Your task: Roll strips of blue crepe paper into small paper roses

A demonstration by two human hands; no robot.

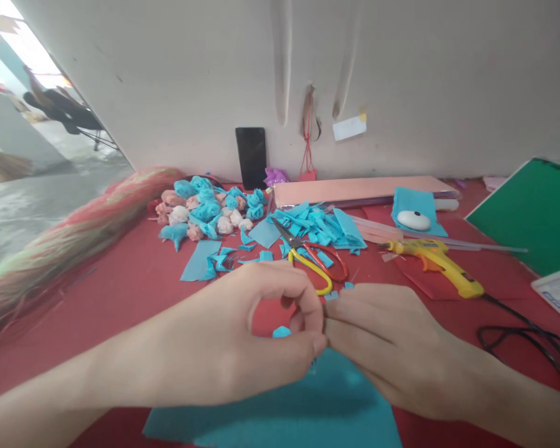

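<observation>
My left hand [266, 323] is curled into a pinch, thumb against fingertips, with a bit of light blue crepe paper [281, 332] showing through the loop of its fingers. Against those fingertips rests my right hand [387, 336], its fingers pressed together and its own fingertips hidden. Below both hands is a larger blue crepe paper sheet [326, 404]; whether it touches the fingers I cannot tell. Just beyond them lie scissors [315, 261] with one yellow and one red handle, blades partly over a heap of cut blue paper pieces [317, 224].
Blue, pink and white paper roses [205, 208] are piled at the back left. A yellow glue gun [438, 261], its black cord [518, 330] and a green board [532, 214] are at the right. A phone [252, 158] leans on the wall behind the red table [121, 267].
</observation>
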